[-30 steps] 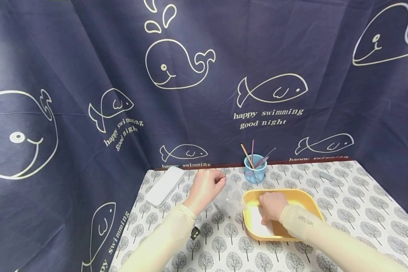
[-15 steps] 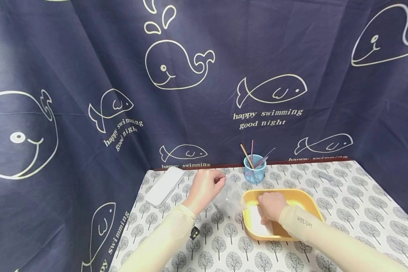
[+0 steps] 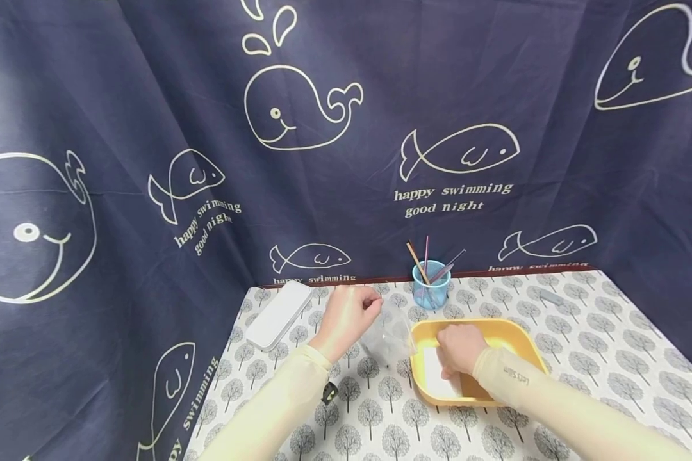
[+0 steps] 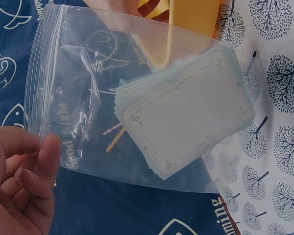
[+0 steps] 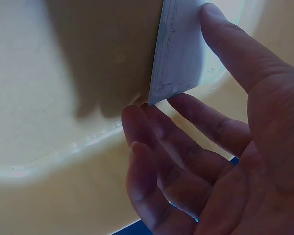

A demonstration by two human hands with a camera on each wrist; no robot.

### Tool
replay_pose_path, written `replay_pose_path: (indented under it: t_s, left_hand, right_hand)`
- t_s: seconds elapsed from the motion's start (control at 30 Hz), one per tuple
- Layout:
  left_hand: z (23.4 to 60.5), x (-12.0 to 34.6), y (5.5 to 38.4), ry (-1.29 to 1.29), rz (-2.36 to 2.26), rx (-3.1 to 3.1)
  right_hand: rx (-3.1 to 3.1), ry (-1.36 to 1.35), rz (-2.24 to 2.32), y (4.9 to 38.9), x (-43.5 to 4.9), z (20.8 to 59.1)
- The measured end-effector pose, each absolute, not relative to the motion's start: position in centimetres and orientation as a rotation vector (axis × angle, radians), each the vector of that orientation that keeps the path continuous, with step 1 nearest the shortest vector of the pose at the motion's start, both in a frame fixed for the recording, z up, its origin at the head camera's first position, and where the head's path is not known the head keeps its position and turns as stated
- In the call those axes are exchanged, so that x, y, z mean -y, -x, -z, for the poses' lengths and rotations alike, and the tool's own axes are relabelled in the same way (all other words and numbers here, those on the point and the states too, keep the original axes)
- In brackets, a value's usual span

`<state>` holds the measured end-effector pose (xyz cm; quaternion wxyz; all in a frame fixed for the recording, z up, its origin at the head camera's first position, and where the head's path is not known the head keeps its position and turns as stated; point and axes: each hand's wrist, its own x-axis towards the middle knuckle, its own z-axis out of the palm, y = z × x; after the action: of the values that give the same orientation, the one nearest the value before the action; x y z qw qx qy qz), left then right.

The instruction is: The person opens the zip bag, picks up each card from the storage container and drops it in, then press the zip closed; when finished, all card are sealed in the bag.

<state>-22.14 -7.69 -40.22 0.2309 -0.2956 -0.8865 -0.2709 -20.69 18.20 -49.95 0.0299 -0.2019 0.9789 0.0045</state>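
My left hand (image 3: 346,317) pinches the zip edge of a clear zip-lock bag (image 4: 83,152) between thumb and finger. Inside the bag lies a fanned stack of pale blue-bordered cards (image 4: 186,112), plain to see in the left wrist view. To the right, my right hand (image 3: 461,347) reaches into a yellow plastic tray (image 3: 504,333). There it holds a white card (image 5: 179,54) with a printed border, thumb on its face and fingers at its lower edge. Whether this is one card or several, I cannot tell. The bag hangs just left of the tray.
A blue mesh pencil cup (image 3: 430,291) with several pencils stands behind the tray. A white flat case (image 3: 279,317) lies at the back left. On the right is a small grey object (image 3: 551,297). A tree-print cloth (image 3: 380,416) covers the table, and a navy curtain (image 3: 334,192) hangs behind.
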Motion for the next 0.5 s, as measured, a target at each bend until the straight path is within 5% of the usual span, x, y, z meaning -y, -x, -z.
replay_pose_path:
  t_s: [0.5]
  left_hand:
    - [40.2, 7.7, 22.1, 0.805, 0.729, 2.465]
  right_hand:
    - [-2.889, 0.624, 0.525, 22.0, -20.2, 48.7]
